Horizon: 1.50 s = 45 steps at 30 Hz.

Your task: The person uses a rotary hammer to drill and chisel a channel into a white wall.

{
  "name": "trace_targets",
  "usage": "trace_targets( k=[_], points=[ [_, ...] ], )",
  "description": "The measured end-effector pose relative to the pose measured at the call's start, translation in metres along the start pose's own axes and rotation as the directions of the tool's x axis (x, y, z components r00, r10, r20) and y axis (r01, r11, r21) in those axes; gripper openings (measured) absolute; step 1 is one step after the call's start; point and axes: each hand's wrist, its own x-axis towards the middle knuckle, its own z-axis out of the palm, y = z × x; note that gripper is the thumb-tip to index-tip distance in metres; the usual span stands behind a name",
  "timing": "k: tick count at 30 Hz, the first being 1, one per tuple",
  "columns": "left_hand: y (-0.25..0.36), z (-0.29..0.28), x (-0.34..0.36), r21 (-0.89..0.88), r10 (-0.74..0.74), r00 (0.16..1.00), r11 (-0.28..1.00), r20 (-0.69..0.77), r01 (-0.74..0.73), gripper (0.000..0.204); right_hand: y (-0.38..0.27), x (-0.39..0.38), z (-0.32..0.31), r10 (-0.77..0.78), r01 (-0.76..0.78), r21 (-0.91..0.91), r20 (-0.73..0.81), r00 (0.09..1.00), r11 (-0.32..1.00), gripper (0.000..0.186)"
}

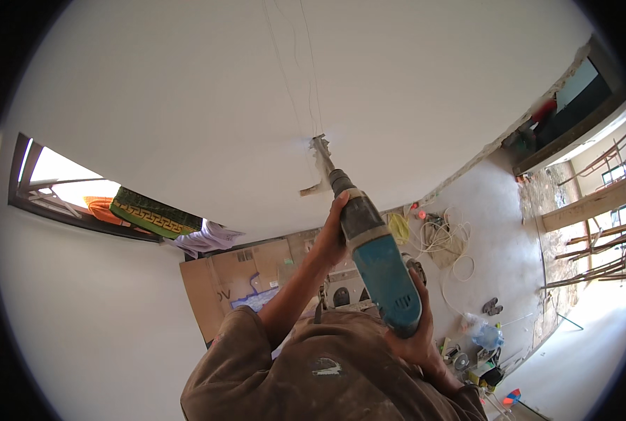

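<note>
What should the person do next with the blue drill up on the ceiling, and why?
Probably keep pushing the blue drill straight up. Its bit already meets the white ceiling at a chipped spot, the left hand steadies the front and the right hand grips the rear, so a steady push seems likely.

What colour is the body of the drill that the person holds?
The drill body is blue-teal, with a black front; the head view shows it.
</note>
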Motion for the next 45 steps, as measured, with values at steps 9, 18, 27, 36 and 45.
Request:
trace_targets(
  k=[9, 18, 27, 36, 45],
  points=[
    [-0.037, -0.002, -0.025, 0.052, -0.043, 0.997, 0.998, 0.064, 0.039, 0.067, 0.024, -0.055, -0.002, 0.041, -0.044, -0.035, -0.079, 0.996, 0.998, 0.098],
    [-0.027, 0.006, -0.014, 0.022, -0.015, 0.999, 1.0, 0.035, 0.015, 0.058, 0.02, -0.042, -0.008, 0.022, -0.029, -0.134, -0.054, 0.998, 0.991, 0.099],
    [-0.005, 0.009, 0.018, -0.038, -0.011, 1.0, 0.999, 0.021, 0.012, 0.061, -0.007, 0.007, -0.019, 0.057, -0.057, -0.039, -0.003, 0.998, 0.998, 0.098],
    [-0.018, 0.023, 0.037, -0.124, 0.005, 1.0, 0.992, 0.009, -0.003, 0.066, -0.006, 0.008, -0.052, 0.064, -0.066, 0.076, 0.026, 0.998, 0.995, 0.095],
    [-0.047, 0.022, -0.027, -0.017, 0.018, 1.0, 1.0, -0.01, -0.018, 0.057, 0.034, -0.063, -0.035, -0.112, 0.109, -0.162, -0.008, 0.994, 0.981, 0.093]
  ],
)
